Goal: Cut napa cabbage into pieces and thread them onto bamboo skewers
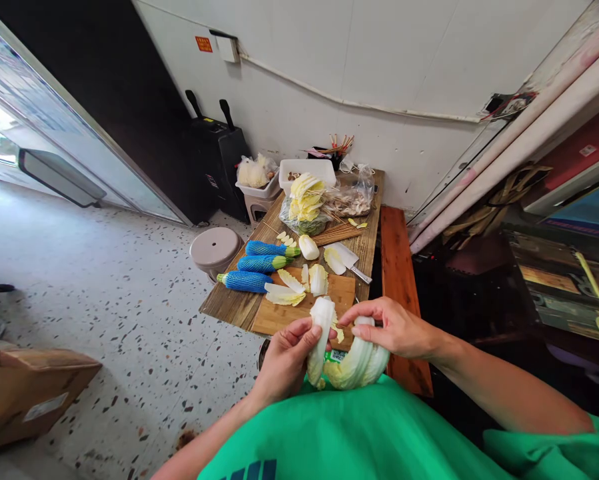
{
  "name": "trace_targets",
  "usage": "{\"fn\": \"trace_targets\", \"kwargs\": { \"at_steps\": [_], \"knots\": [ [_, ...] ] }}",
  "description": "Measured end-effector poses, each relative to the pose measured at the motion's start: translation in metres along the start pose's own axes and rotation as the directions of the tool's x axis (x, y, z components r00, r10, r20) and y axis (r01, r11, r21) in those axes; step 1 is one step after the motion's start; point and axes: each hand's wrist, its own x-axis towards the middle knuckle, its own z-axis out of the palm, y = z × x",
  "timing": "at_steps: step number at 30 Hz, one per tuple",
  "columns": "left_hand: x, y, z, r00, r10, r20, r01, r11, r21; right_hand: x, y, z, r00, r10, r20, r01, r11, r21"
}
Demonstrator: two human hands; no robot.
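Observation:
Close to my body, my left hand is closed on a white napa cabbage leaf, pinched between thumb and fingers. My right hand grips the napa cabbage by its pale base end. The leaf and the cabbage meet or nearly meet at the bottom, by the green shirt. Beyond them, loose leaves and a short cabbage piece lie on a wooden cutting board. A cleaver rests behind the board, a pale leaf against its blade. A small cabbage heart sits nearby.
Three zucchini in blue netting lie at the table's left side. Farther back are skewered yellow leaves, bamboo skewers, a white tub and a plastic bag. A round stool stands left, a wooden bench right.

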Motion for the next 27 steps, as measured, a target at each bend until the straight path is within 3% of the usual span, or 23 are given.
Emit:
{"fn": "trace_targets", "kwargs": {
  "at_steps": [13, 27],
  "knots": [
    [0.0034, -0.0022, -0.0046, 0.998, 0.046, 0.048, -0.05, 0.996, 0.078, -0.0006, 0.0032, -0.0026, 0.999, -0.003, -0.053, 0.004, 1.0, 0.014],
    [0.0072, 0.0001, -0.0058, 0.999, -0.004, 0.046, 0.0, 0.995, 0.102, 0.0013, 0.0044, -0.0031, 0.997, -0.021, -0.07, 0.024, 0.999, 0.036]
  ]
}}
